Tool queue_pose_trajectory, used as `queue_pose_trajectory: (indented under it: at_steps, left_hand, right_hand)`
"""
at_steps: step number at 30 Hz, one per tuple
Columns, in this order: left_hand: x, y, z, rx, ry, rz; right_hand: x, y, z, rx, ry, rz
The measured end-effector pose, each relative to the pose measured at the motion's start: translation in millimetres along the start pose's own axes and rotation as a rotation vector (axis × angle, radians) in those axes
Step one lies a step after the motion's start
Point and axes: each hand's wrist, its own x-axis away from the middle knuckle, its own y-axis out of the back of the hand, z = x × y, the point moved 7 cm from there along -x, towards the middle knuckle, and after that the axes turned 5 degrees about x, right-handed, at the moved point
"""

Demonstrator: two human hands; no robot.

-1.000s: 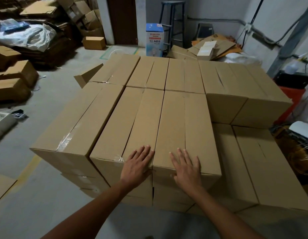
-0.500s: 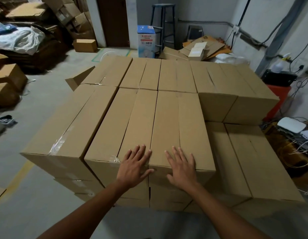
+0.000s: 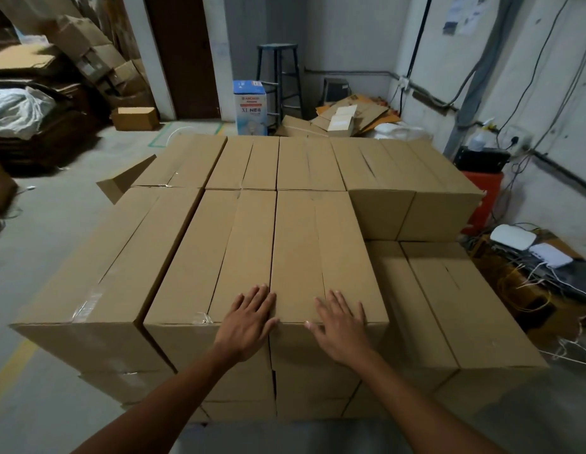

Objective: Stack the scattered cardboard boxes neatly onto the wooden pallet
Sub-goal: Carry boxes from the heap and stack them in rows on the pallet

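In the upper left of the frame a white bag [image 3: 13,113] lies on dark flattened cardboard, and a small box [image 3: 136,117] sits on the floor [image 3: 55,224] near a doorway.

The stack [image 3: 278,162] of cardboard boxes fills the centre of the frame, at least two layers high at its near face. What it stands on is hidden. A loose flap [image 3: 128,183] sticks out at its rear left corner.

In the near top row the left box [image 3: 98,276] has clear tape over its near edge. The middle box [image 3: 203,257] sits just beside it, with a narrow gap at the near corner. The right box [image 3: 314,240] touches the middle box along its whole side.

The left hand [image 3: 249,322] lies flat on the near end of the middle box, right at the seam. Its fingers [image 3: 257,296] are straight and close together and grip nothing. The thumb reaches across the seam onto the right box's near edge.

The right hand [image 3: 342,326] lies palm down over the near top edge of the right box. Its fingers [image 3: 337,303] are straight and slightly spread and hold nothing. The thumb points toward the left hand.

Behind the stack, at upper centre, a blue-and-white box [image 3: 250,103] stands beside a stool [image 3: 278,73].

Right of the hands, two lower boxes [image 3: 449,306] sit one layer down. At the far right are a red bin [image 3: 485,198] and white devices [image 3: 513,239] among cables.
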Motion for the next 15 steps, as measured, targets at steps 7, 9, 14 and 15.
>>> queue_pose_trajectory:
  at_steps: [7, 9, 14, 15]
  left_hand:
    - [22, 41, -13, 0.054, 0.126, -0.15]
    - [40, 54, -21, 0.1, 0.156, -0.232]
    - [105, 83, -57, 0.188, 0.22, -0.398]
    - [120, 87, -64, 0.196, 0.231, -0.433]
  right_hand:
    - [21, 24, -5, -0.219, -0.02, -0.076]
    - [36, 33, -5, -0.3, -0.005, -0.12]
    - [86, 49, 2, -0.4, 0.076, -0.188]
    - [98, 51, 7, -0.409, 0.099, -0.197]
